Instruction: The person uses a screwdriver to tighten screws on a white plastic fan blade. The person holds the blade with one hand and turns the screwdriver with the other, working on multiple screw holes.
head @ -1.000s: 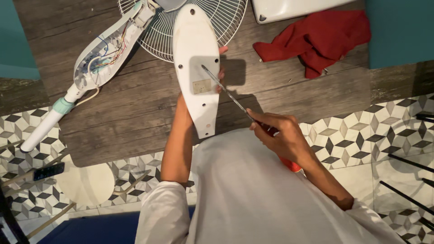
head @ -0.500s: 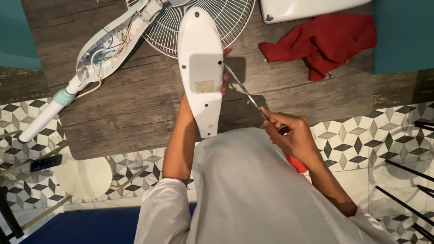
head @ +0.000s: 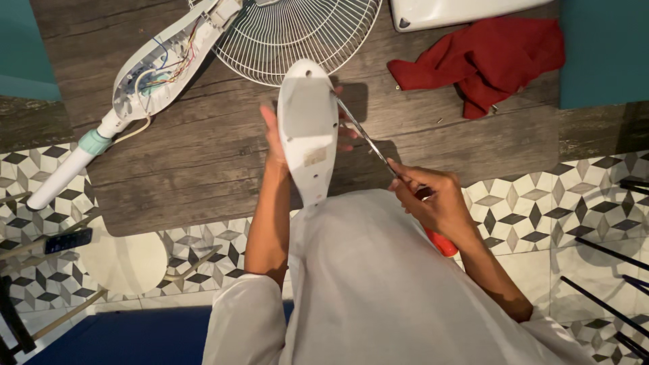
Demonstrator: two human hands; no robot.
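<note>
**Fan housing cover held up against a screwdriver tip**

On the wooden floor [head: 203,162] lie the wire fan guard [head: 297,34], a red cloth [head: 493,57] and the opened fan neck [head: 159,71], its coloured wiring exposed. Above them, the white plastic cover [head: 307,128] is held upright, its screw-hole side facing the camera, probably to give the tool a clear approach. The left hand [head: 277,135] wraps it from behind, fingers curling round both edges. The right hand [head: 433,199] is closed around a red-handled screwdriver [head: 368,142], forearm bent inward, the shaft angled up so its tip meets the cover's right edge.
</note>
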